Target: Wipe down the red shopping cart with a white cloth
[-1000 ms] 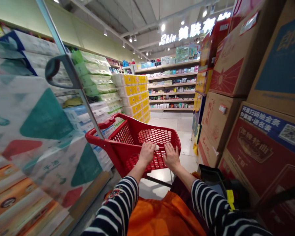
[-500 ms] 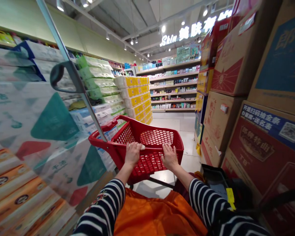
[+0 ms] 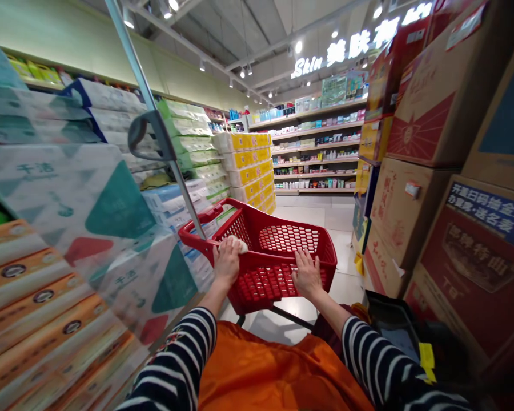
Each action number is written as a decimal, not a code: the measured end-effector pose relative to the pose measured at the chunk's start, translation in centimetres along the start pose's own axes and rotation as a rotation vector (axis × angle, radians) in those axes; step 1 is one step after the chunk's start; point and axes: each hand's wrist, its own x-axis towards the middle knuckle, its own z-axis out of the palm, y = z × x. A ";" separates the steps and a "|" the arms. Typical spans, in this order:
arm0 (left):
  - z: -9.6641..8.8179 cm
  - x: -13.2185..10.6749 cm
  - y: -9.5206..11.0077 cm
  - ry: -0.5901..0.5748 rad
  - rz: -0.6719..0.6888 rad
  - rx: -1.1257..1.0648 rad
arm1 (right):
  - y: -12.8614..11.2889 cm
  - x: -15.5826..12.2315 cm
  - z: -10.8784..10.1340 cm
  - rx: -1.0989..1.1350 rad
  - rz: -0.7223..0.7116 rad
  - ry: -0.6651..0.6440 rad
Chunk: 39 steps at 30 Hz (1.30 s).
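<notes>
A red plastic shopping basket on wheels (image 3: 282, 237) stands in the aisle in front of me, empty inside. My left hand (image 3: 226, 261) presses a small white cloth (image 3: 239, 245) against the near left corner of its rim, fingers closed over the cloth. My right hand (image 3: 307, 273) rests on the near rim toward the right, fingers curled over the edge. The basket's grey pull handle (image 3: 148, 134) rises on a metal pole at the upper left. Both my sleeves are striped, and I wear an orange apron.
Stacked packs of tissue and paper rolls (image 3: 77, 228) fill the left side of the aisle. Tall cardboard cartons (image 3: 437, 171) line the right. Yellow packs (image 3: 248, 165) and product shelves (image 3: 317, 154) stand at the far end, under a lit sign. The floor is pale tile.
My left hand with the cloth has slid left along the basket's near rim, from the middle to the left corner. The view has shifted slightly right.
</notes>
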 end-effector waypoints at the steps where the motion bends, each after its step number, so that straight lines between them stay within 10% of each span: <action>1: 0.2 0.0 0.7 -0.014 0.012 -0.006 | -0.2 0.0 0.0 0.006 -0.013 -0.001; 8: 2.5 0.0 6.6 -0.080 0.220 -0.104 | -1.0 -0.2 -0.9 0.030 -0.069 -0.012; 18: -1.2 3.4 -4.7 0.020 -0.090 0.039 | -0.8 -0.2 -0.9 0.054 -0.040 -0.017; 27: 2.6 1.7 6.0 -0.153 0.278 -0.148 | -1.8 0.2 -1.4 0.068 -0.086 -0.014; 34: -0.1 3.4 1.1 -0.124 -0.110 -0.571 | -1.2 0.5 -1.2 0.082 -0.066 0.047; 39: -1.3 2.7 7.0 -0.184 -0.179 -0.783 | -2.7 1.1 1.2 0.333 -0.192 0.147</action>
